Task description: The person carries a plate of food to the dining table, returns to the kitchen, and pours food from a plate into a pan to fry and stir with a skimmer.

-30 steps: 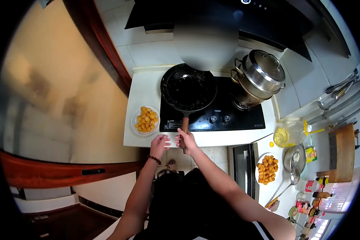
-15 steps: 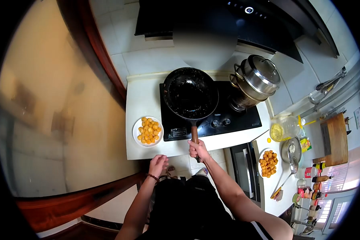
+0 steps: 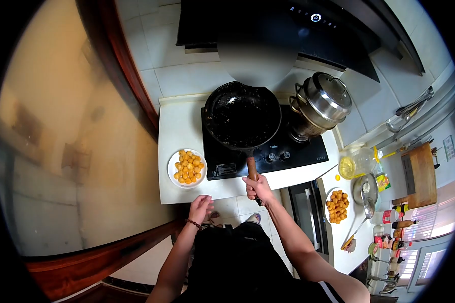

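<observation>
Around the wooden handle of a black wok (image 3: 242, 118), my right hand (image 3: 258, 188) is closed. Some small light bits and a glossy patch show on the wok's dark inner surface. It is over the left part of the black cooktop (image 3: 308, 151); whether its base touches the burner is hidden. My left hand (image 3: 201, 208), with a beaded bracelet at the wrist, hangs in front of the counter edge, holding nothing, fingers loosely bent. Nearest to it is a white plate (image 3: 172, 177) of golden fried balls (image 3: 188, 166) on the counter.
A lidded steel steamer pot (image 3: 326, 101) stands on the right burner. Along the right counter are a second plate of browner balls (image 3: 337, 206), a metal bowl (image 3: 370, 189), a skimmer (image 3: 356, 233) and an oil jug (image 3: 356, 164). The range hood (image 3: 268, 30) hangs above; a glass door (image 3: 60, 151) is at left.
The wok has shifted slightly right and appears larger and tilted differently, its handle moving right with my right hand. My left hand stays nearly in place.
</observation>
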Available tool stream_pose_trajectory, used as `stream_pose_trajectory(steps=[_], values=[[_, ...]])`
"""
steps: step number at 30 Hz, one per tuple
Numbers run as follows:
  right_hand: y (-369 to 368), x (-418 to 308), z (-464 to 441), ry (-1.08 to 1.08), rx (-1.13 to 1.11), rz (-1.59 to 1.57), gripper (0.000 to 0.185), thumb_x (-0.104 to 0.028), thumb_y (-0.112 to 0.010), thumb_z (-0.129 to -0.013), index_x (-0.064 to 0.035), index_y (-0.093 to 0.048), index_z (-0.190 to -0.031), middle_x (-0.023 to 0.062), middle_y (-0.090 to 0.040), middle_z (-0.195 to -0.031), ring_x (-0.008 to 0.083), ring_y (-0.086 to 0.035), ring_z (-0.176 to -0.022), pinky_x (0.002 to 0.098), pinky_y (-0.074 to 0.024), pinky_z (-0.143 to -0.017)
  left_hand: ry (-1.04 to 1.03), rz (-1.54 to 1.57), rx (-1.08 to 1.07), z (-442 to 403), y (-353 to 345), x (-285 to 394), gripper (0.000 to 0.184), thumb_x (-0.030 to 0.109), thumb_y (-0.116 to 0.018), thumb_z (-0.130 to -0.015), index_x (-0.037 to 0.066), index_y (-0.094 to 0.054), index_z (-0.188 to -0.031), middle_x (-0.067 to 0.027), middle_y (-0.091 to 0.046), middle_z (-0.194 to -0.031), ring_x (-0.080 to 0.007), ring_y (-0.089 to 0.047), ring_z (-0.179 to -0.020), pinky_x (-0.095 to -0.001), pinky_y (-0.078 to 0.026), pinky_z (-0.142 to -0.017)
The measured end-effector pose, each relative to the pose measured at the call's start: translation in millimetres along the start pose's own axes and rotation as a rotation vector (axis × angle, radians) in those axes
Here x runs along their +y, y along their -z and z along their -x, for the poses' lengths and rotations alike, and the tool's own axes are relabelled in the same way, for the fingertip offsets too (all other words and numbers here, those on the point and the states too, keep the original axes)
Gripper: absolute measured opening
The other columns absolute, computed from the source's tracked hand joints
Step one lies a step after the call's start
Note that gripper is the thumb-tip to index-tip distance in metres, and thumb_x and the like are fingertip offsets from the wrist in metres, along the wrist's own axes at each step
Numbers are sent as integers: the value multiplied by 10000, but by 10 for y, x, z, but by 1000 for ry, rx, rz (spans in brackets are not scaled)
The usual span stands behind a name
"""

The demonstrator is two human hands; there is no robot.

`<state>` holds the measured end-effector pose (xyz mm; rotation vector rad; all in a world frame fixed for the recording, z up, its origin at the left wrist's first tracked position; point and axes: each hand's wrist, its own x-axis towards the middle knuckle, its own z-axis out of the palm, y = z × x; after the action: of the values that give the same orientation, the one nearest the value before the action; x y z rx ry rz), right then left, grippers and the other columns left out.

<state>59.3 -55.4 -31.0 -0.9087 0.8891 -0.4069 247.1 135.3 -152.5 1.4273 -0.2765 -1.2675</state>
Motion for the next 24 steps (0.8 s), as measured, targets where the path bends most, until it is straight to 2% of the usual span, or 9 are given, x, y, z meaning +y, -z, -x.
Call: stream_pose_trajectory(steps=[8, 18, 22, 24], values=[[-85, -191, 141, -73, -60, -117, 286, -143, -666, -959, -118, -412, -828, -38, -407, -614, 45, -343, -427, 238, -263, -382, 42, -7, -15, -2, 2, 11, 252, 287, -668, -977, 82, -635, -1120, -39, -703, -1003, -108, -665, -767, -232, -513, -620], [1, 150, 16, -38, -190, -191, 237, -136, -667, -961, -107, -455, -859, -50, -384, -569, 50, -318, -411, 250, -227, -379, 38, -59, -24, 76, 62, -43, 268, 307, -635, -999, 81, -613, -1141, -33, -699, -1024, -105, -663, -766, -233, -518, -619], [-12, 254, -14, -11, -183, -164, 275, -128, -661, -960, -112, -423, -825, -35, -390, -577, 50, -320, -391, 240, -237, -353, 31, -70, -32, 119, 132, -57, 264, 308, -638, -997, 87, -615, -1138, -30, -699, -1014, -103, -663, -765, -235, -522, -618], [2, 316, -44, 35, -157, -127, 232, -116, -682, -949, -94, -462, -879, -23, -412, -565, 68, -340, -399, 259, -260, -369, 63, -68, 8, 140, 147, -37, 261, 311, -645, -992, 94, -619, -1136, -23, -702, -1000, -98, -664, -761, -234, -525, -617]])
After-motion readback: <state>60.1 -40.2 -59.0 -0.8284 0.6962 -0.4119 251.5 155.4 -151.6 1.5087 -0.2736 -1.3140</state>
